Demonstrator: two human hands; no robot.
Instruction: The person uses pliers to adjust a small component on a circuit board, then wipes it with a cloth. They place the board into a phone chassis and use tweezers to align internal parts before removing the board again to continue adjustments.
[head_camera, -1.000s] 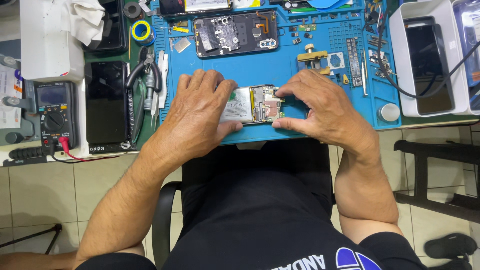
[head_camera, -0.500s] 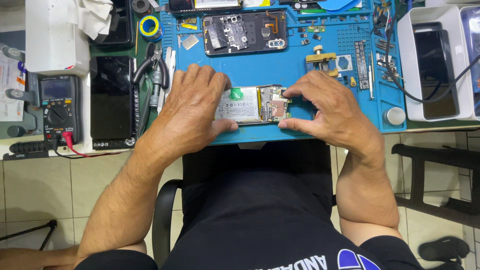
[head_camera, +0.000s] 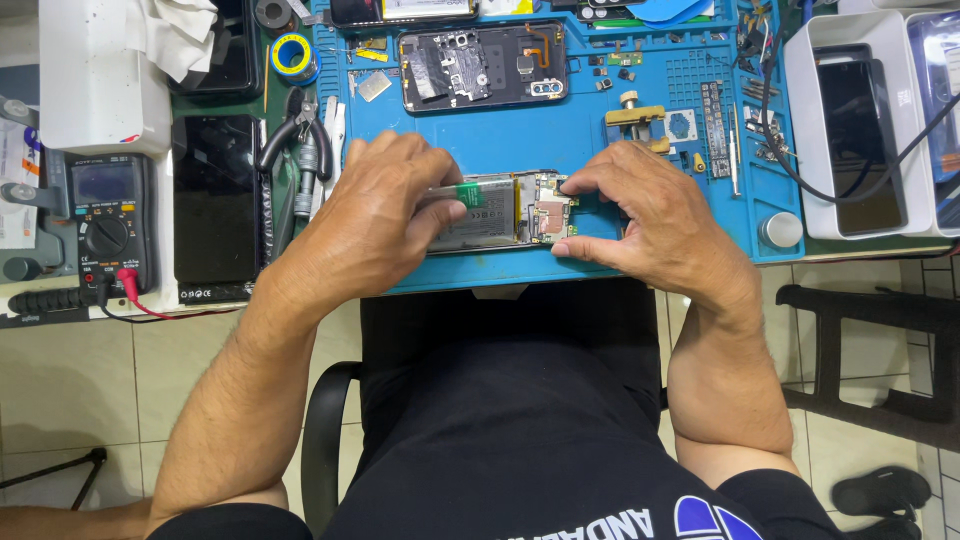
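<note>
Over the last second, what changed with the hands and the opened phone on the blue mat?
The left hand slid leftward off the battery, uncovering more of the opened phone. The right hand kept its fingertips at the circuit-board end. The phone stayed put on the blue mat; nothing was picked up or released.

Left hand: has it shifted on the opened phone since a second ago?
Yes. The left hand slid right over the opened phone, fingertips now nearer its circuit board, judged against the blue mat.

At frame centre, on a blue work mat, the left hand presses down on an opened phone while the right hand pinches its circuit-board end, with a second opened phone above and a multimeter far left.
</note>
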